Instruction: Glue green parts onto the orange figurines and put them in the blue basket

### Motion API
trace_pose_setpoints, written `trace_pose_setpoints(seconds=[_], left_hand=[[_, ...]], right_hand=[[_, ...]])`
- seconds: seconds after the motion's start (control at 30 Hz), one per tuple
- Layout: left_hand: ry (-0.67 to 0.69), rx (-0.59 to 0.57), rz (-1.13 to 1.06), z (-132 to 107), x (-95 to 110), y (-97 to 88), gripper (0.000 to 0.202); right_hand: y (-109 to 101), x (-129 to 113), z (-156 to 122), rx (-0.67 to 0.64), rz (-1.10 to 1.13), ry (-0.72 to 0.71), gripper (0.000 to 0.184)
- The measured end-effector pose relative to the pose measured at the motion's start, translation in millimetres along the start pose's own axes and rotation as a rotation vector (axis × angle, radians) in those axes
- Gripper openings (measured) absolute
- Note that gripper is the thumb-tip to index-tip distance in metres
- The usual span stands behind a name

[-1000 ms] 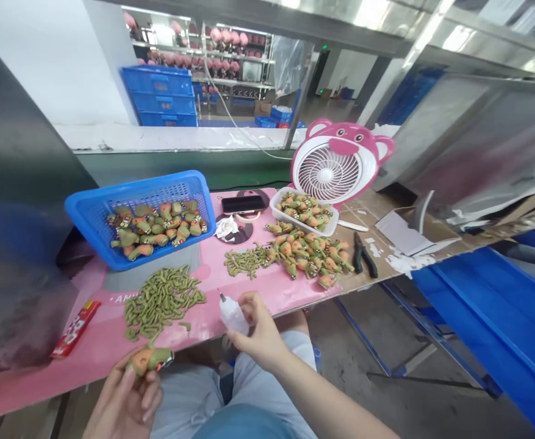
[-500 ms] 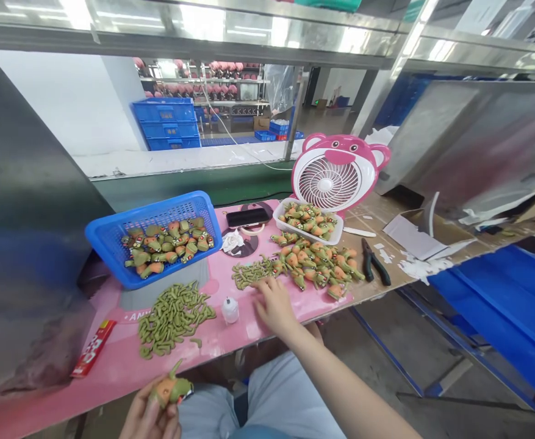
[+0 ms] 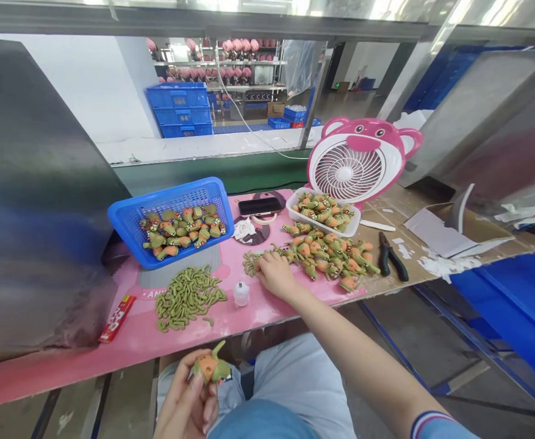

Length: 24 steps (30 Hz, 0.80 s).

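Observation:
My left hand [image 3: 189,405] is closed round a small green and orange toy figure [image 3: 211,367], held low over my lap in front of the table edge. My right hand [image 3: 274,273] reaches across the pink mat [image 3: 230,308] and rests on a small heap of green curved parts [image 3: 252,262]. Its fingers are curled onto those parts; what they grip is hidden. A little white glue bottle [image 3: 241,294] stands upright on the mat just left of that hand. A bigger heap of green parts [image 3: 187,296] lies further left.
A blue basket [image 3: 125,222] of finished figures sits at the back left. More figures lie loose [image 3: 335,256] and in a white tray [image 3: 294,216] before a pink bear fan [image 3: 361,161]. Black pliers [image 3: 393,256], a phone [image 3: 260,206] and a red packet [image 3: 117,317] also lie here.
My right hand put the glue bottle down on the mat and moved right onto the small heap of green parts. My left hand kept hold of the figure.

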<state>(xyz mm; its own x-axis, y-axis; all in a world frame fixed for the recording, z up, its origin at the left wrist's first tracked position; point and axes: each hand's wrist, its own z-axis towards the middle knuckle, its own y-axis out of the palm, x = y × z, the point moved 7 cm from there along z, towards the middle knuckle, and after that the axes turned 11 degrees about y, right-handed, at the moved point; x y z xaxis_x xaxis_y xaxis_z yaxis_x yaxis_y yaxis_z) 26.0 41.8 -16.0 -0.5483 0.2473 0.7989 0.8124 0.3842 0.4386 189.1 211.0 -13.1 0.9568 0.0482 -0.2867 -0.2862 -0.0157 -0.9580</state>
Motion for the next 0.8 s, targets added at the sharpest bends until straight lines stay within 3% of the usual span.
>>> trace_pose_setpoints(seconds=[0.2,0.37,0.5,0.6,0.7,0.8], left_hand=[[0.019,-0.061,0.000,-5.3,4.7,11.9,0.045],[0.058,-0.133,-0.011,-8.9,10.7,22.4,0.036],[0.050,-0.231,-0.045,-6.6,7.3,28.0,0.035],[0.061,-0.294,-0.040,-4.1,5.9,32.1,0.037],[0.072,-0.318,-0.018,-3.5,7.4,36.7,0.040],[0.061,-0.325,-0.004,-5.2,9.0,40.8,0.043]], right_hand=[[-6.2,1.8,2.6,0.051,0.093,-0.082,0.002],[-32.7,9.4,-1.9,0.140,0.322,-0.136,0.009],[-70.0,-8.9,-43.7,0.216,0.534,-0.251,0.009],[-96.9,-39.1,-92.5,0.197,0.811,-0.522,0.009],[-99.7,-57.7,-118.8,0.075,0.926,-0.587,0.011],[-92.9,-62.0,-124.1,0.027,0.914,-0.564,0.012]])
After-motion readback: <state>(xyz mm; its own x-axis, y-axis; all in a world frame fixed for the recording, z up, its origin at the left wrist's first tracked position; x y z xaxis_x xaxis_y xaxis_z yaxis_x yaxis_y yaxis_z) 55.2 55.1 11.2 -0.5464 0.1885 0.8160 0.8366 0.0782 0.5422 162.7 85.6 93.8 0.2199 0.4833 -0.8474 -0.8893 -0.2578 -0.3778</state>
